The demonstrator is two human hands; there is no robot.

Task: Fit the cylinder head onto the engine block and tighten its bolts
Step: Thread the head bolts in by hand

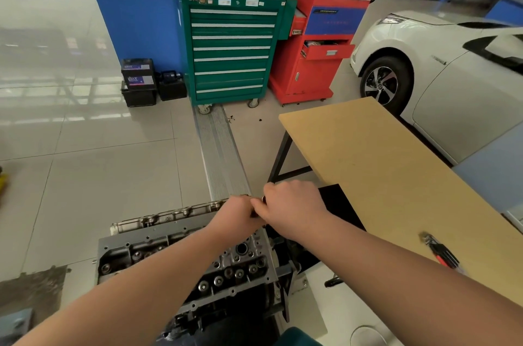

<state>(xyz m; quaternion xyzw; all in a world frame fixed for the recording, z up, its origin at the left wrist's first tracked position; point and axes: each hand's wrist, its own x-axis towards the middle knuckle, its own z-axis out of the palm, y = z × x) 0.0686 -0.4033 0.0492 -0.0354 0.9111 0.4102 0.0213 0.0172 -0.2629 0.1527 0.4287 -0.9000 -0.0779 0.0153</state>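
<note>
Head view | my left hand (239,211) and right hand (294,208) meet at the far end of the cylinder head (186,255), both pinching a small dark thing, maybe a bolt | head lies just under my hands, long side running left | grey metal, many round holes

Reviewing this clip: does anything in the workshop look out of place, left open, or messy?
Two things stand out. The red tool cabinet has a drawer left pulled open, with its contents showing. Small dark debris is scattered on the floor in front of the green tool cabinet. Nothing else looks odd.
</note>
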